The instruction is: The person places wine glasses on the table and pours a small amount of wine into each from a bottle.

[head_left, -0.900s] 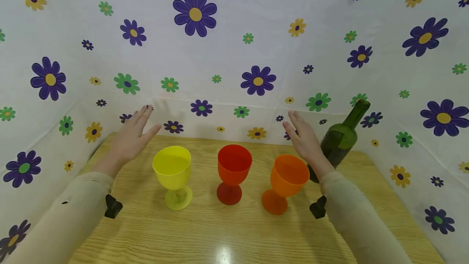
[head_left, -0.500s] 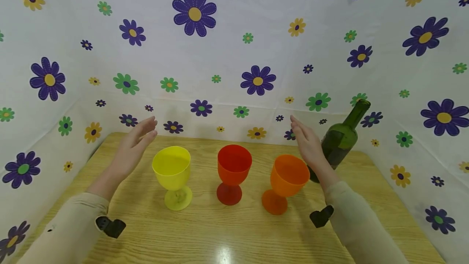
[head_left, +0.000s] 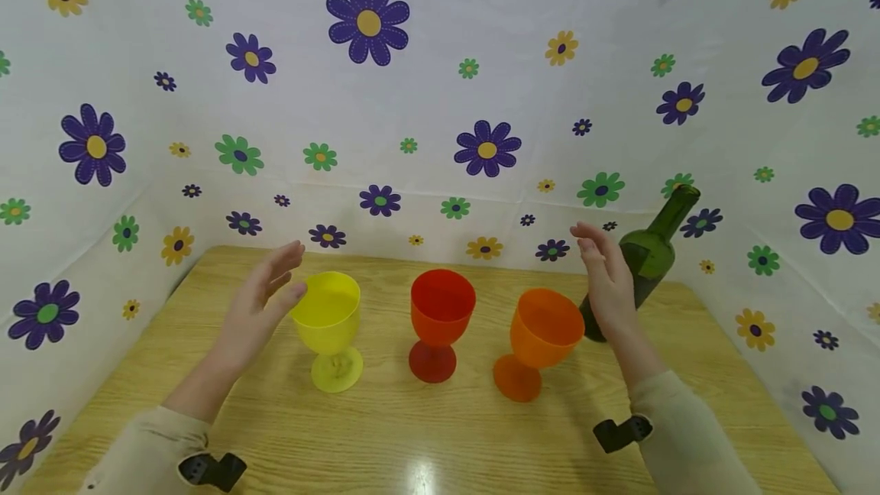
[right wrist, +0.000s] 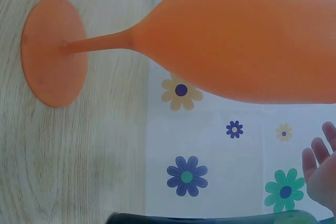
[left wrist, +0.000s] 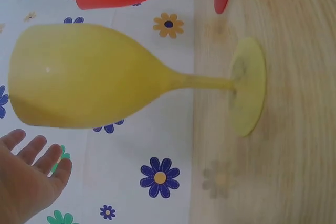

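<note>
Three plastic goblets stand upright in a row: a yellow goblet (head_left: 328, 331) on the left, a red goblet (head_left: 440, 327) in the middle and an orange goblet (head_left: 543, 334) on the right. My left hand (head_left: 257, 308) is raised beside the yellow goblet, fingers loosely bent and holding nothing; in the left wrist view a gap separates the fingers from the bowl. Between the orange goblet and a green wine bottle (head_left: 653, 247) is my right hand (head_left: 608, 281), holding nothing, its fingers slightly bent. It covers part of the bottle in the head view; whether it touches the bottle I cannot tell.
The goblets and bottle stand on a light wooden table (head_left: 385, 441). A white cloth with printed flowers (head_left: 426, 105) hangs behind and along both sides. Each wrist carries a small black camera, on the left (head_left: 213, 472) and the right (head_left: 622, 432).
Both hands have drawn back towards me. The left has come closer to the yellow goblet, while the right has shifted rightward towards the bottle. The goblets and bottle have stayed put.
</note>
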